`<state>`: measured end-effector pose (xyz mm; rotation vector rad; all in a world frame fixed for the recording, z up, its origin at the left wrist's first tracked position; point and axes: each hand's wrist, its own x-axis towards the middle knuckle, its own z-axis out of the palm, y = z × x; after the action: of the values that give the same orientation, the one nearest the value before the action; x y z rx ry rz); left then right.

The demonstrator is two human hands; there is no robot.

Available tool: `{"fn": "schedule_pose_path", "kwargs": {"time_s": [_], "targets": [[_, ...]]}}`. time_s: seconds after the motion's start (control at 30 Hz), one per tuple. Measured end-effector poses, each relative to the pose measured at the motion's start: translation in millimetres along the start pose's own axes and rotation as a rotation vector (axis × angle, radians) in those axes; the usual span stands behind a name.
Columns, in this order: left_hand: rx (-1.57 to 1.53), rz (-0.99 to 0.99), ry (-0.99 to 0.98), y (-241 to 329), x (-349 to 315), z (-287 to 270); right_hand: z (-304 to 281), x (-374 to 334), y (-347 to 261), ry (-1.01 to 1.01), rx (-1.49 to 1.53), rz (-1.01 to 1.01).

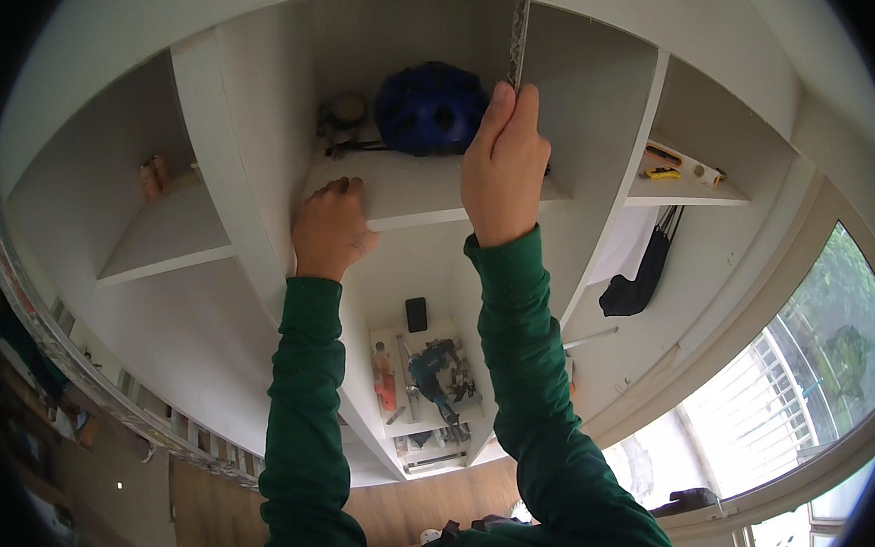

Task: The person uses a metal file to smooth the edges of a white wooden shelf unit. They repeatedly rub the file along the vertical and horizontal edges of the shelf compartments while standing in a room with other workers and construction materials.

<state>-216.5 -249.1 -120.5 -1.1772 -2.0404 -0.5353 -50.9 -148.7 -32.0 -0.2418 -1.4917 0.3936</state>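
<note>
My right hand (506,166) is raised in front of the upper middle compartment. Its fingers and thumb pinch a narrow, dark, speckled strip (519,30) that stands nearly upright, its top running out of view. My left hand (332,227) is at the left end of the white shelf (415,201), beside the upright panel. Its fingers curl over the shelf's front edge; the thumb is hidden. Behind my right hand, a blue bicycle helmet (429,109) sits on that shelf. Dark straps and a small round object (347,111) lie to its left.
Lower down, a compartment holds a teal power tool (428,369), an orange tool (385,389) and a black rectangular object (416,315). A black pouch (638,279) hangs at right below a shelf with a spirit level (700,169). At left stand brownish cylinders (154,177).
</note>
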Motion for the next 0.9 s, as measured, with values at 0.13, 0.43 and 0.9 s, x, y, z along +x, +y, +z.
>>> {"fn": "schedule_pose_path", "kwargs": {"time_s": [0.13,0.43,0.9], "targets": [[0.013,-0.021,-0.017,2,-1,-2,-4,3,4,-0.005,-0.102,-0.065],[0.01,-0.005,0.001,2,-1,1,-11,10,-2,0.002,-0.096,-0.066],[0.037,0.004,0.013,2,-1,2,2,-2,13,0.054,-0.022,0.004]]}}
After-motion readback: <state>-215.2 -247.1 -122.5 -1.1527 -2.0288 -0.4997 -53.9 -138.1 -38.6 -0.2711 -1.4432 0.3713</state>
